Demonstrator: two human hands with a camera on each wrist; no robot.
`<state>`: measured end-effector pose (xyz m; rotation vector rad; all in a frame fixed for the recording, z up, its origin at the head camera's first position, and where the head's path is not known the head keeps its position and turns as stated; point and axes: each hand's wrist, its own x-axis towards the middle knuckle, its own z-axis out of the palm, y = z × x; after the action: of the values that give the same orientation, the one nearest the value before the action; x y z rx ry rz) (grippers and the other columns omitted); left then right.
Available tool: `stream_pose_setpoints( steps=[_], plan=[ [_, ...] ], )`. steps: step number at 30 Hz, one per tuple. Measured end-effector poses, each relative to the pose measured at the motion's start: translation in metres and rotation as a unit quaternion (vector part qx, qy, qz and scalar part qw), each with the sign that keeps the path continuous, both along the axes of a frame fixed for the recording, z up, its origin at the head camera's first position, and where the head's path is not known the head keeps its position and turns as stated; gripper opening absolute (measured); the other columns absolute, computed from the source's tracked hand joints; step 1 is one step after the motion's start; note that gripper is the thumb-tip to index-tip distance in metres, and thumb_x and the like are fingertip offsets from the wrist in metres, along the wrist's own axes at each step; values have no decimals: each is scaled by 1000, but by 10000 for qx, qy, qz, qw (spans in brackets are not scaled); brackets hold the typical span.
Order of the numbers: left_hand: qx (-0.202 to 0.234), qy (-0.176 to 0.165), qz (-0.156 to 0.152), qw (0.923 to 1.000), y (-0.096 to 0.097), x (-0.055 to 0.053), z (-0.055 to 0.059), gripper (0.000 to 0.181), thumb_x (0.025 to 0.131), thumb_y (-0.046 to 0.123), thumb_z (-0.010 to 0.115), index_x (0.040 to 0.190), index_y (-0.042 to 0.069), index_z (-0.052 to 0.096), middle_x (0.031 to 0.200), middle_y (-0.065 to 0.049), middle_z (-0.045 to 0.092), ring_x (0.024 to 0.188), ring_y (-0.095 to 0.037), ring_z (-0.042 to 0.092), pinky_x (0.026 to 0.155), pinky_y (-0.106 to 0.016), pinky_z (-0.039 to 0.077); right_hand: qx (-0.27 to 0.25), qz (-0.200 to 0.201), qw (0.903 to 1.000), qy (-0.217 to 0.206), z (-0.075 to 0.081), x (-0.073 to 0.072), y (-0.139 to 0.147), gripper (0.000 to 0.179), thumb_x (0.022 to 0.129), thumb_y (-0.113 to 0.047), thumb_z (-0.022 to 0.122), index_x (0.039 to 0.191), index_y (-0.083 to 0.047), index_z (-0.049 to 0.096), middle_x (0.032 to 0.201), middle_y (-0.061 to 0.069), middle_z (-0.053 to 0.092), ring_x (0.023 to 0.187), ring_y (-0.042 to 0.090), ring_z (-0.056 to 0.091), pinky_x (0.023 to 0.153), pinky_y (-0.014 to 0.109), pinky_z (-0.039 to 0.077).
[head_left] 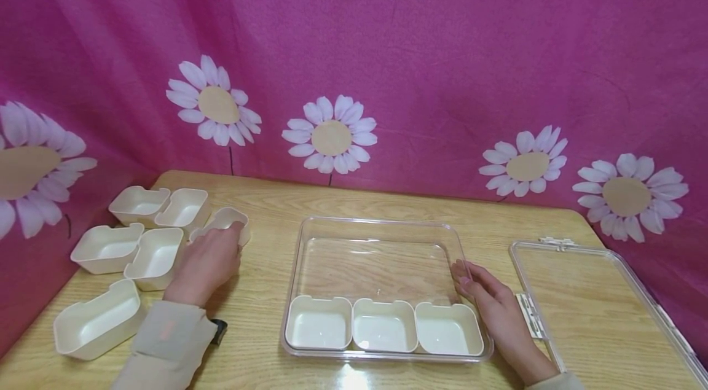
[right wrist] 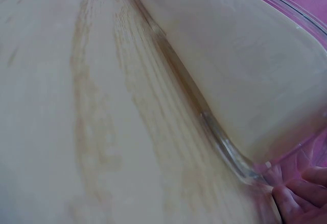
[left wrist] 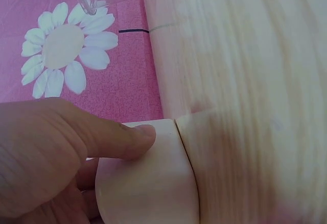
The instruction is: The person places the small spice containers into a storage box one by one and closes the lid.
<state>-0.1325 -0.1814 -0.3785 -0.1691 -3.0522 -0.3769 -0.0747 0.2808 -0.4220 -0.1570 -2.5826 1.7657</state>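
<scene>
Pink cloth w/ big white daisies hangs behind & along L side. Wood-grain surface below it carries everything. Clear box, open-topped, sits approx. centre, long side facing the person. Clear lid lies flat to its R, apart from it, partly out of frame. L sleeve is beige, pushed in from bottom L.

Hands next. L hand reaches over the L group & pinches a cream cup, thumb on outer wall, other fingers on far side; can't tell if cup is lifted or still on surface. R hand is laid agst. outer R wall of box nr. the front corner, fingers loosely bent, not wrapped round it.

Cups: held cup is at R end of the L group, well L of box. Five loose cups stand upright: two at back, two mid, one in front; within each pair they're touching or v. close. Three boxed cups stand upright side by side along box's near wall; area behind them is bare.

Smallest: white latches on lid's L & far edges, plus black band at L wrist.
</scene>
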Motion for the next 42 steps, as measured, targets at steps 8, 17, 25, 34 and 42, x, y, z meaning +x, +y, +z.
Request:
stream_pose_setpoints(
  steps=[8, 17, 25, 34, 42],
  plan=[
    [-109, -19, -48, 9999, 1, 0, 0, 25, 93, 4, 60, 118, 3, 60, 86, -23, 69, 72, -41, 65, 54, -52, 49, 68, -15, 10000, -55, 1, 0, 0, 48, 109, -26, 50, 151, -2, 49, 154, 16, 54, 116, -22, 53, 96, 0, 41],
    [-143, -65, -96, 9998, 3, -2, 1, 24, 92, 2, 61, 115, 0, 60, 83, -21, 68, 70, -38, 64, 55, -51, 50, -56, 39, 10000, -16, 0, -2, -2, 48, 109, -25, 49, 151, -1, 48, 153, 20, 55, 114, -19, 56, 96, 3, 45],
    [-49, -13, -58, 10000, 1, -3, -1, 29, 90, 3, 63, 118, 2, 59, 87, -23, 69, 73, -40, 64, 56, -52, 49, 167, -35, 9998, -47, 1, -2, -1, 48, 109, -27, 51, 150, -3, 50, 154, 15, 54, 115, -22, 53, 97, 0, 39],
    [-66, 46, -87, 9999, 2, -2, -2, 33, 90, 4, 62, 122, 2, 59, 88, -23, 70, 74, -41, 65, 56, -52, 50, 179, -65, 9998, -93, 1, -1, 1, 49, 109, -28, 51, 151, -4, 50, 156, 14, 53, 114, -23, 52, 97, -1, 38],
    [-159, 325, -169, 9992, 2, -2, -5, 28, 88, 3, 64, 116, 2, 60, 82, -21, 70, 72, -41, 65, 57, -52, 50, 152, -71, 9998, -69, 1, 0, 0, 48, 109, -27, 51, 151, -3, 50, 156, 14, 53, 115, -23, 52, 97, -1, 38]
  ],
)
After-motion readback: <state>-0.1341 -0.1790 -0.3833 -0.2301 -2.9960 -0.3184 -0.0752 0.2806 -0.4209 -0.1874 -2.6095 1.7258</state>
